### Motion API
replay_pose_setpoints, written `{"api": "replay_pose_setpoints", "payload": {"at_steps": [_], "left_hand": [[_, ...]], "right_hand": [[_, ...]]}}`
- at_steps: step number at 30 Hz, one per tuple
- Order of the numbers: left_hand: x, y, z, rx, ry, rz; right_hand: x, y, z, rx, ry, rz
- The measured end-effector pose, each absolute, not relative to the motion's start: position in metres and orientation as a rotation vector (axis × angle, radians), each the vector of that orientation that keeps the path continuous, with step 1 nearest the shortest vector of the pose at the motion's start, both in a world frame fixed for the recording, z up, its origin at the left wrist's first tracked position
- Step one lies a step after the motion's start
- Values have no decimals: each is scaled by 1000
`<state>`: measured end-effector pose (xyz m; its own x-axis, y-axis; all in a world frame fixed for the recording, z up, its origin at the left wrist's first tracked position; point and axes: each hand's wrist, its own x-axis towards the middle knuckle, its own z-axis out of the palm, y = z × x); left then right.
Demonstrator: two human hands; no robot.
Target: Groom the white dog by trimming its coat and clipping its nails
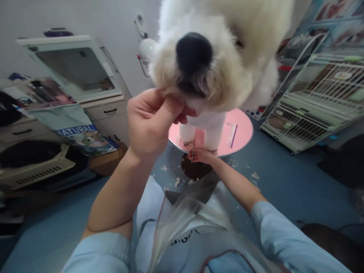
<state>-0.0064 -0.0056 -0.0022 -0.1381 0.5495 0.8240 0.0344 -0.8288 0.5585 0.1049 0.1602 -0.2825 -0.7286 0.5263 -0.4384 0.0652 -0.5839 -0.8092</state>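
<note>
A white, fluffy dog stands on a round pink table, its head close to the camera and its black nose towards me. My left hand is closed on the fur under the dog's chin, thumb and fingers pinched together. Lower down, my right hand is closed around slim metal scissors, blades pointing up, at the table's front edge near the dog's front paws. A comb with a purple spine lies on the right of the table.
Tufts of cut fur lie on the blue floor below the table. At the right stands a white wire cage. A glass-fronted cabinet and a beige pet carrier are on the left. A dark stool seat shows under the table.
</note>
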Motion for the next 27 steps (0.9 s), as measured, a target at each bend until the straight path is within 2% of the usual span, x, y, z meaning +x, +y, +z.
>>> {"api": "replay_pose_setpoints", "payload": {"at_steps": [9,14,19,22,27], "left_hand": [[-2,-18,10,1541,658,1944],[-4,-23,15,1557,655,1919],[-6,-22,13,1603,649,1942],[-7,-17,9,1609,567,1986],[-10,-9,2,1707,505,1991]], "right_hand": [[97,145,-284,-1089,-1405,2276],[91,125,-294,-1107,-1667,1856],[76,118,-283,-964,-1928,1390],[69,122,-272,-882,-1972,1273],[63,124,-265,-898,-1938,1272]]}}
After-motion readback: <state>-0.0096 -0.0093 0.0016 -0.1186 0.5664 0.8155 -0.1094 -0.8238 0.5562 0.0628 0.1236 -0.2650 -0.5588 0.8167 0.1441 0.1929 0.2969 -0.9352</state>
